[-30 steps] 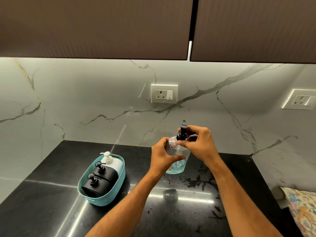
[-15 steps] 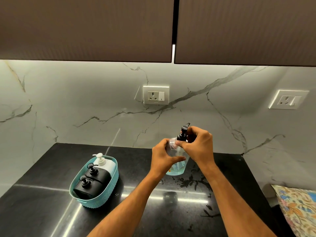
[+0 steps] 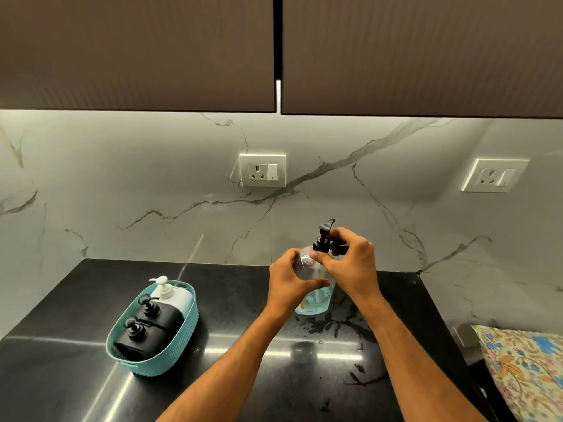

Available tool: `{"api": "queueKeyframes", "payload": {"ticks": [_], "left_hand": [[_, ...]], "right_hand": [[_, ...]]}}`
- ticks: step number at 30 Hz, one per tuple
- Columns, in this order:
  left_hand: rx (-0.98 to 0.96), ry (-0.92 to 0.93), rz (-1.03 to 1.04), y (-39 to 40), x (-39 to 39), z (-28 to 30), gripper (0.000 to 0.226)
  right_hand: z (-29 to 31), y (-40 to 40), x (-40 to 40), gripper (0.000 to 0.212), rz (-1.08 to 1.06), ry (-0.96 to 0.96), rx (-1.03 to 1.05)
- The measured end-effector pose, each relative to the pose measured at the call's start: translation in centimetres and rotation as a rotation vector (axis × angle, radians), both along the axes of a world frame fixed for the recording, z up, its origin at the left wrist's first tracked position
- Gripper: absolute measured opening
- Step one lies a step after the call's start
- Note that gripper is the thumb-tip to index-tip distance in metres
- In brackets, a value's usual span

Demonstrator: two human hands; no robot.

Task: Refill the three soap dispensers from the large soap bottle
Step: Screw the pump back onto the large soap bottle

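Head camera view, looking down at a black stone desk [image 3: 76, 376]. Left hand [image 3: 291, 287] wraps its grip closed around a clear soap bottle [image 3: 316, 296] standing on the desk near the marble wall. Right hand [image 3: 350, 263] pinches the black pump collar [image 3: 320, 245], seemingly unscrewing it. Bracing the body firmly while turning only the collar should keep it upright. Three dispensers, one white [image 3: 170, 295] and two black [image 3: 149, 318], sit in a teal basket [image 3: 179, 345] well to the left. Open desk lies between; floral fabric [image 3: 524, 370] borders the right edge.
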State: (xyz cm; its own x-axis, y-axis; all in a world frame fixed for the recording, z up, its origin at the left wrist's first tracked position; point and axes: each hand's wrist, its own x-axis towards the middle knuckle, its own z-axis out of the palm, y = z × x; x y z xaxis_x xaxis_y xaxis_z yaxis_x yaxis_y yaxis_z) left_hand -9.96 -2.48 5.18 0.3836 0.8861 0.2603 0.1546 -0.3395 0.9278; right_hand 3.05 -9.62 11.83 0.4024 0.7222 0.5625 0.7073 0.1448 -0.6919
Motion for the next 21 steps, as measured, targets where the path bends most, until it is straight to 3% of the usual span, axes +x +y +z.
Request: {"api": "queueKeyframes", "payload": {"ticks": [10, 21], "left_hand": [[-0.013, -0.041, -0.051, 0.8, 3.0, 0.4, 0.061], [-0.035, 0.014, -0.127, 3.1, 8.8, 0.0, 0.064]], "right_hand": [[-1.4, -0.6, 4.6, 0.083, 0.117, 0.166, -0.185], [-3.8, 1.0, 10.0, 0.072, 0.017, 0.238, -0.244]]}}
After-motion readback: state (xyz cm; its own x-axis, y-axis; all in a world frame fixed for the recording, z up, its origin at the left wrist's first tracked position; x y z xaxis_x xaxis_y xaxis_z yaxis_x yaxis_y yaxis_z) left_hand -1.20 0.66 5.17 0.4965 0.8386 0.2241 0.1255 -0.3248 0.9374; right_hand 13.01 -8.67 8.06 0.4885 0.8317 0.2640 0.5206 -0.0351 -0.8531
